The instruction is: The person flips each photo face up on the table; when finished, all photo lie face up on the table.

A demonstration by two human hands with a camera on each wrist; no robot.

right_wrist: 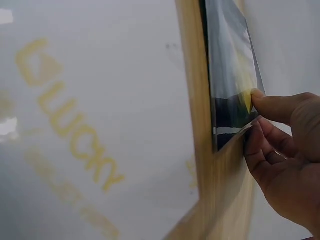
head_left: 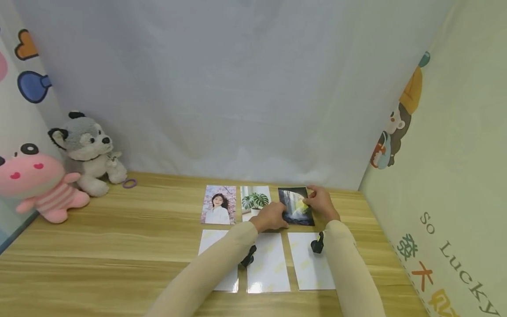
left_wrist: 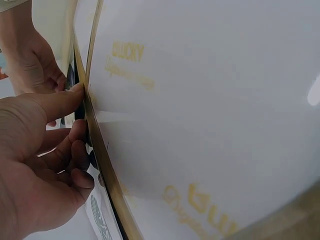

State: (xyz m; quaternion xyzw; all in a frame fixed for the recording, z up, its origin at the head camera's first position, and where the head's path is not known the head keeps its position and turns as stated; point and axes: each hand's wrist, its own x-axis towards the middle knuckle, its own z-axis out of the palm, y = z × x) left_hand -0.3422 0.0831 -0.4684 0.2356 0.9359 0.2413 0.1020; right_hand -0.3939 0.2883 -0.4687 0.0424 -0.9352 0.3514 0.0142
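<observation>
Btw, L hand (head_left: 270, 215) part-hides plant pic (head_left: 255, 198).

Plain, long cream sleeves (head_left: 211, 267) with small, black wrist cameras (head_left: 317, 245), one per side

Homelike setting; 2 plush toys (head_left: 95, 169), cartoon wall decorations (head_left: 413, 90), wood-grain table (head_left: 119, 246)

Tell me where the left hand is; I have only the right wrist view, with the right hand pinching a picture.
Observer: The left hand is at the left edge of the waterfall picture.
Operator: What lies next to that picture, on its left?
Observer: A plant picture.
Operator: I see one white sheet close up. How many show in all?
Observer: Three white sheets, in the row nearer the wearer.
</observation>
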